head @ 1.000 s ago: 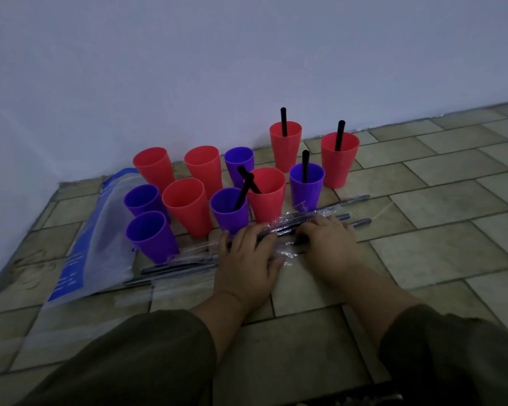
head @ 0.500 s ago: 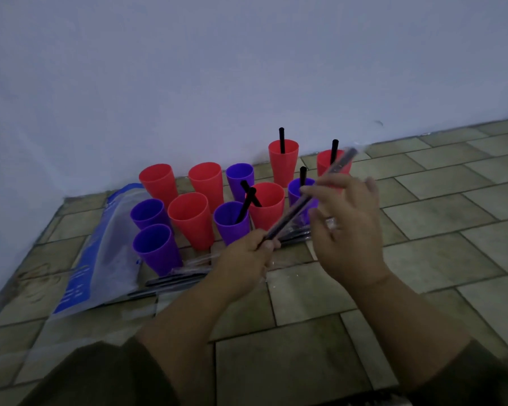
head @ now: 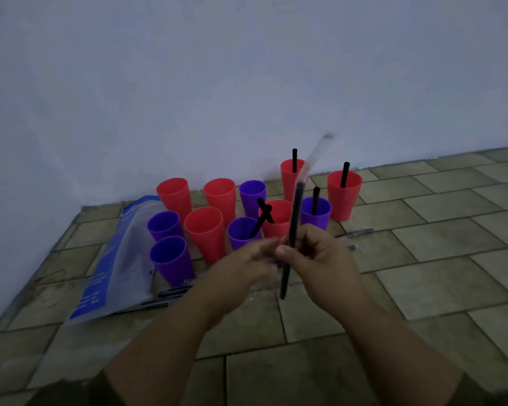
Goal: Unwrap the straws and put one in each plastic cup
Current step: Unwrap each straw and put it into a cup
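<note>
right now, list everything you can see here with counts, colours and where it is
red cups: 6, red, clustered on the floor by the wall
purple cups: 5, purple, among the red ones
straws in cups: 5, black, three in red, two in purple
held straw: 1, black, partly in clear wrapper, before the cups
wrapped straws: count unclear, on the floor behind the hands
bag: 1, blue and clear, left of the cups
left hand: blurred, beside the held straw
right hand: grips the held straw

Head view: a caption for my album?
Right hand grips a partly unwrapped black straw, left hand alongside, before red and purple cups, five holding straws.
</note>
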